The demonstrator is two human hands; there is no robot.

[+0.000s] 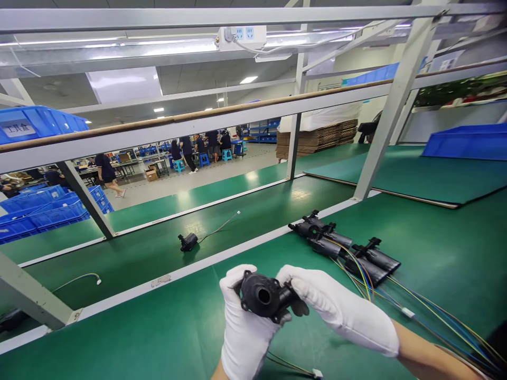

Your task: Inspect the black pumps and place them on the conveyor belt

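A black pump (pixel 259 295) with a round inlet facing me is held up over the green bench top. My left hand (pixel 247 338), in a white glove, wraps around its body from below and the left. My gloved right hand (pixel 317 295) grips the pump's side outlet, with the fingertips partly hidden behind it. Thin wires with a white connector (pixel 317 373) hang below the pump onto the bench. To the right lie several similar black pumps (pixel 344 248) in a group, their coloured wires (pixel 443 316) trailing toward the lower right.
Beyond the white rail, a small black pump (pixel 189 242) with a wire lies on a green belt (pixel 253 211). A slanted metal post (pixel 396 111) rises from the bench at right. Blue bins (pixel 467 141) stand at right and left. Several people work in the background.
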